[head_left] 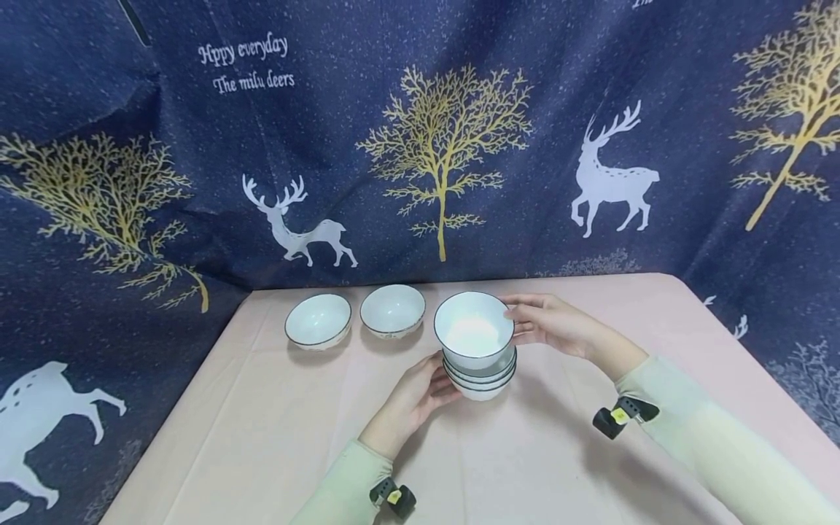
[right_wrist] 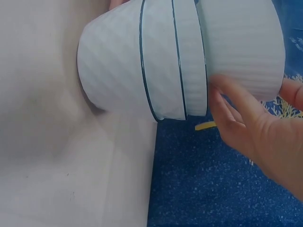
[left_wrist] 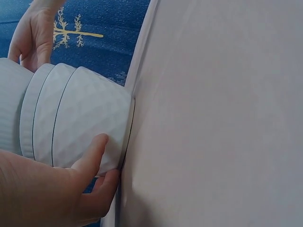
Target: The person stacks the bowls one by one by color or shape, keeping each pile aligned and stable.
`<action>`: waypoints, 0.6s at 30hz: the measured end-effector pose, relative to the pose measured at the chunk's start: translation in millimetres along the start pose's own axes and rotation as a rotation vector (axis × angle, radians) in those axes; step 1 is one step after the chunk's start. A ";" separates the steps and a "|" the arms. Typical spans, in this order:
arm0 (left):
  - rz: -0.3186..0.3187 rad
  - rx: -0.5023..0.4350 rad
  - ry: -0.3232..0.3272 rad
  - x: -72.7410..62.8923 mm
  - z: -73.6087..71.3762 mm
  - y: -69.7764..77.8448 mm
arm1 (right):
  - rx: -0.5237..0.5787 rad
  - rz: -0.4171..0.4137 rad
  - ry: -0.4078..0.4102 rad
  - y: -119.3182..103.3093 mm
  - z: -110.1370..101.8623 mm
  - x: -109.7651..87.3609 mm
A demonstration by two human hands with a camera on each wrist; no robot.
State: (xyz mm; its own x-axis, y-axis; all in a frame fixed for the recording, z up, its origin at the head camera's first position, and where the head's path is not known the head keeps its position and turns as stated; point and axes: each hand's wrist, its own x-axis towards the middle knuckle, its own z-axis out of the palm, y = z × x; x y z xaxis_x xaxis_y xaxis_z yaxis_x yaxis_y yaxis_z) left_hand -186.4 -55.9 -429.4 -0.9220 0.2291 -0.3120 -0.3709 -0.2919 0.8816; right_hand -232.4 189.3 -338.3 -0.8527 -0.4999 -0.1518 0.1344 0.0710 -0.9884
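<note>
In the head view, a white bowl with a dark rim (head_left: 474, 329) tops a stack of similar bowls (head_left: 481, 394) on the table. My right hand (head_left: 551, 324) grips this top bowl from the right side. In the right wrist view, the top bowl (right_wrist: 244, 49) has a finely ribbed outside and sits in the mouth of the stack. My left hand (head_left: 415, 394) holds the stack low on its left side. The left wrist view shows its thumb on the dimpled wall of the bottom bowl (left_wrist: 87, 118), with the fingers curled near the base.
Two more white bowls stand side by side to the left of the stack, one farther left (head_left: 318, 321) and one nearer (head_left: 394, 312). A pale pink cloth covers the table (head_left: 262, 437). Behind it hangs a dark blue curtain (head_left: 512, 240) with deer and trees.
</note>
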 end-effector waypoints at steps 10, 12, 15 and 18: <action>0.001 0.008 -0.010 -1.7 0.6 0.6 | -0.004 0.016 0.002 -0.1 5.1 -2.2; 0.001 0.006 -0.010 -1.9 0.6 0.4 | -0.010 0.017 0.004 -0.7 5.7 -3.3; 0.003 0.002 -0.009 -2.2 0.9 0.9 | -0.011 0.019 0.011 -1.7 6.3 -4.5; -0.001 0.000 -0.002 -1.8 0.6 1.1 | -0.005 0.020 0.016 -2.8 6.8 -4.3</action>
State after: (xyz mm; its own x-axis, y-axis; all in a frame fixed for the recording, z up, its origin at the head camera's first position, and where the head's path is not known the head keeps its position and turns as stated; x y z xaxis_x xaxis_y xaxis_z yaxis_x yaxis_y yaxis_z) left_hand -185.0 -56.0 -427.6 -0.9215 0.2314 -0.3120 -0.3716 -0.2918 0.8813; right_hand -225.7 185.5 -334.9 -0.8578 -0.4842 -0.1721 0.1495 0.0853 -0.9851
